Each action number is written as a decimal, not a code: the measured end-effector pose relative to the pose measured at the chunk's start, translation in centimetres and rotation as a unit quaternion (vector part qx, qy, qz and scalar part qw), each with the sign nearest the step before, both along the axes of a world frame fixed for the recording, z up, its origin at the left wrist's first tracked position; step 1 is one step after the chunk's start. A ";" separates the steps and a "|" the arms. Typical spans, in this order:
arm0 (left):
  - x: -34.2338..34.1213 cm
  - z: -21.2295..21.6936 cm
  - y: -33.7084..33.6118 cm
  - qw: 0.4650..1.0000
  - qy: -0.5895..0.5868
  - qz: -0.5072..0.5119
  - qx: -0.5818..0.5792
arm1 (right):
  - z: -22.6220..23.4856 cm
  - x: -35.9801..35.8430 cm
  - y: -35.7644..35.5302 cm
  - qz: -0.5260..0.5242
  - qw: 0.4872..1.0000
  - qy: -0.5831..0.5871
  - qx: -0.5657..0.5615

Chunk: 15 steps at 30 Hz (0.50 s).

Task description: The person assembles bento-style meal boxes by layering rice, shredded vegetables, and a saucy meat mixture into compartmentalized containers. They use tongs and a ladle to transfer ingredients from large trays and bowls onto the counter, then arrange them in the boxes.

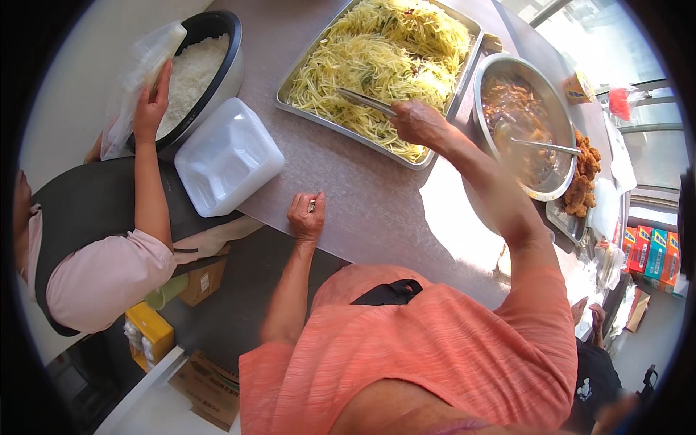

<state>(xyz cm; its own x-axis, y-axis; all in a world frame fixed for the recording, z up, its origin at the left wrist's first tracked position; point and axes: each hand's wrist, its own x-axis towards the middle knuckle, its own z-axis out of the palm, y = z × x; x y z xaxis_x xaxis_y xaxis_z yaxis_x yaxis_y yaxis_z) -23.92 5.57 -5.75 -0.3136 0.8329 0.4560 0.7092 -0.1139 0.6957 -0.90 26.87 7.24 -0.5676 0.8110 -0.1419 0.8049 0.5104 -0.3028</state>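
Note:
My right hand (422, 123) is wrapped round metal tongs (365, 101), whose tips rest at the shredded potato (377, 61). The potato, yellow-green with a few dark red bits, fills a rectangular metal tray (353, 137). My left hand (307, 216) lies loosely closed on the table near its front edge. Something small and pale shows between its fingers, too little of it to name. To the left of that hand stands a stack of white plastic compartment trays (230, 161).
At left, a co-worker's hand (151, 105) holds clear plastic beside a pot (233, 54) of rice (196, 76). On the right stand a metal basin (481, 119) of saucy food with a ladle (544, 145), fried pieces (582, 177) and a paper cup (579, 88). Another person (598, 377) is at lower right.

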 end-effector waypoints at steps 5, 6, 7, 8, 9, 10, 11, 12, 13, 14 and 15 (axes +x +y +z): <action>0.2 0.0 -0.1 1.000 -0.019 0.010 -0.010 | -1.6 -1.5 3.0 0.004 0.999 -0.010 0.053; 0.2 0.0 0.0 1.000 -0.024 0.009 -0.009 | -1.7 -0.6 3.8 -0.015 0.997 -0.037 0.067; 0.3 0.1 0.1 0.999 -0.032 0.007 -0.006 | -1.6 0.7 4.9 -0.034 0.994 -0.067 0.083; 0.5 0.3 0.1 0.999 -0.039 0.008 -0.005 | -1.4 2.1 6.1 -0.011 0.990 -0.109 0.091; 0.6 0.3 0.2 0.999 -0.043 0.009 -0.005 | -1.6 3.4 6.6 -0.015 0.989 -0.110 0.099; 0.5 0.1 -0.1 0.999 -0.045 0.015 -0.009 | -0.8 3.6 6.3 -0.014 0.988 -0.110 0.105; 0.3 -0.1 -0.4 0.999 -0.044 0.027 -0.013 | 2.4 2.4 4.9 -0.035 0.991 -0.067 0.109; 0.5 -0.2 -0.4 0.999 -0.034 0.019 -0.014 | 2.6 2.5 5.7 -0.078 0.988 -0.088 0.097; 0.4 -0.2 -0.4 1.000 -0.023 0.012 -0.015 | 2.7 2.5 6.5 -0.079 0.988 -0.082 0.101; 0.1 -0.1 -0.2 1.000 -0.008 0.004 -0.013 | 2.5 1.8 7.7 -0.087 0.986 -0.098 0.100; 0.1 0.0 -0.2 1.000 -0.014 0.002 -0.016 | 2.2 1.1 8.9 -0.094 0.984 -0.113 0.098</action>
